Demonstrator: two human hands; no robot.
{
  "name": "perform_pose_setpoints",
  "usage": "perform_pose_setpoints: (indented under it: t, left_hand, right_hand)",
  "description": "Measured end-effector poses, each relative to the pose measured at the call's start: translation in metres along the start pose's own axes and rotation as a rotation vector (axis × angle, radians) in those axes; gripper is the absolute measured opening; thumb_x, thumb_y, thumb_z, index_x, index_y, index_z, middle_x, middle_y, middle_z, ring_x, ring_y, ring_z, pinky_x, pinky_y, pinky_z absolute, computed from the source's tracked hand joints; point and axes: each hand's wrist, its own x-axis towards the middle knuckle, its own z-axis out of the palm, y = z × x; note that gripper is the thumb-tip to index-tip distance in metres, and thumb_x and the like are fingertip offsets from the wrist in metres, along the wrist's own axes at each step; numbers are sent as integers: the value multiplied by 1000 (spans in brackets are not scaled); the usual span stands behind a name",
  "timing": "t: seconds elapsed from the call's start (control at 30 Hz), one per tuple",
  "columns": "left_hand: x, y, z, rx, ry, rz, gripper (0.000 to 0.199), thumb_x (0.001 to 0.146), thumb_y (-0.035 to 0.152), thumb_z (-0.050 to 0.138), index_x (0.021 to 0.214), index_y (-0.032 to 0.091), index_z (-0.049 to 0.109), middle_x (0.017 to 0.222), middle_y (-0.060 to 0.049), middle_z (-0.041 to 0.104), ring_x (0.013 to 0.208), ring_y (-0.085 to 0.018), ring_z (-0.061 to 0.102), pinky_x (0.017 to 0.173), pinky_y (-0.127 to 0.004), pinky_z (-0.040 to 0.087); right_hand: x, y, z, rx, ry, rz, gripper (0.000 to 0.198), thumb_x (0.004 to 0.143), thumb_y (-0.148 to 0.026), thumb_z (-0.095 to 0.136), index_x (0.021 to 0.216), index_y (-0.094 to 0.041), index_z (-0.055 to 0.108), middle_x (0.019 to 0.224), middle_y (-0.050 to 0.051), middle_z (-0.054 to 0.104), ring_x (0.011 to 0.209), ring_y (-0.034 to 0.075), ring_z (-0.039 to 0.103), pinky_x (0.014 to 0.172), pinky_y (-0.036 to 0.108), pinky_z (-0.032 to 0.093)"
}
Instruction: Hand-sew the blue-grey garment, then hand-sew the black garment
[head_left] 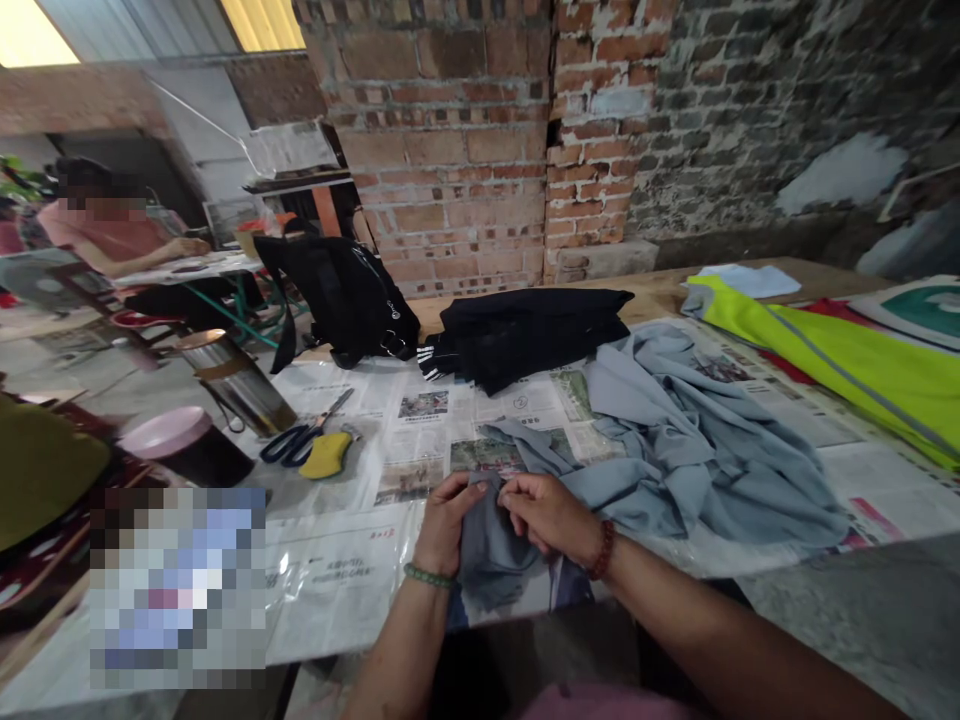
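Observation:
Grey fabric (697, 430) lies crumpled across the right half of the newspaper-covered table, one part of it drawn to the front edge between my hands. My left hand (444, 525), with a green bracelet at the wrist, grips that part, thumb on top. Just to its right, my right hand (544, 510) is closed in a pinch at the cloth; a red bead bracelet circles this wrist. Whether anything small sits between the right fingertips is too fine to make out. Below the hands, some of the fabric hangs at the table's edge.
Scissors (300, 435), a yellow sponge-like pad (326, 455), a pink-lidded jar (187, 445) and a metal flask (236, 380) stand left. Behind are a black backpack (345, 300) and dark folded clothing (532, 335). A neon-yellow garment (847, 360) lies right. Another person (105, 225) sits far left.

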Motion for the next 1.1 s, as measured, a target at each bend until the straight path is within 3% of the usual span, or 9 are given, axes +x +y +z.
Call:
perform_pose_setpoints:
  t: [0.2, 0.37, 0.53, 0.63, 0.7, 0.77, 0.83, 0.9, 1.1]
  left_hand:
    - [-1, 0, 4, 133, -22, 120, 11, 54, 17, 72, 65, 18, 70, 68, 0, 66, 68, -14, 57, 68, -23, 43]
    - [-2, -1, 4, 277, -122, 230, 8, 59, 17, 70, 66, 19, 72, 73, -3, 66, 77, -19, 57, 77, -28, 43]
    - [-4, -1, 6, 251, -92, 213, 9, 60, 17, 69, 69, 19, 71, 80, -4, 68, 81, -20, 59, 79, -28, 44]
    - [-4, 0, 7, 232, -65, 165, 12, 60, 19, 70, 72, 20, 71, 81, -4, 69, 85, -21, 59, 80, -29, 43]
    - [-4, 0, 7, 226, -80, 156, 13, 61, 20, 69, 74, 20, 71, 82, -3, 69, 85, -21, 59, 80, -28, 43]
    - [-4, 0, 6, 221, -99, 156, 13, 63, 21, 68, 75, 20, 70, 81, -3, 69, 83, -20, 59, 78, -27, 43]
    - [-3, -1, 5, 212, -111, 158, 12, 64, 21, 68, 76, 19, 69, 81, -2, 69, 80, -19, 59, 77, -26, 43]
    - [-3, -2, 5, 199, -107, 156, 12, 64, 21, 68, 76, 19, 69, 79, -1, 68, 78, -18, 59, 76, -26, 43]
    - [0, -4, 4, 178, -58, 146, 16, 63, 23, 69, 78, 19, 68, 78, -1, 68, 76, -17, 59, 75, -26, 44]
  right_hand:
    - [2, -2, 7, 90, 71, 20, 15, 77, -20, 41, 63, -17, 43, 43, -9, 46, 20, 2, 30, 23, 14, 14]
    - [7, 2, 9, 114, 136, -5, 11, 78, -23, 39, 71, -17, 44, 44, -9, 46, 22, 2, 34, 24, 13, 17]
    - [2, 0, -8, 31, 20, -44, 10, 74, -17, 40, 84, -20, 40, 62, -5, 58, 30, 6, 49, 29, 15, 27]
    - [3, -10, -29, -202, 212, -177, 11, 74, -18, 43, 83, -20, 47, 70, -2, 61, 35, 7, 50, 36, 20, 34]
    - [9, -16, -41, -319, 368, -313, 13, 73, -17, 46, 83, -20, 54, 80, 2, 62, 54, 11, 57, 51, 23, 42]
    - [16, -19, -44, -353, 309, -373, 17, 72, -16, 47, 83, -19, 60, 88, 3, 63, 77, 16, 58, 68, 27, 43]
    - [22, -18, -40, -299, 132, -349, 19, 72, -17, 49, 83, -19, 65, 88, 3, 63, 85, 17, 57, 76, 30, 41]
    - [25, -15, -33, -177, 15, -290, 19, 72, -18, 51, 83, -20, 66, 85, 2, 64, 82, 16, 57, 76, 29, 41]
    - [18, -7, -27, 203, 13, -160, 15, 69, -25, 57, 81, -16, 63, 62, -2, 59, 59, 9, 53, 59, 22, 38]
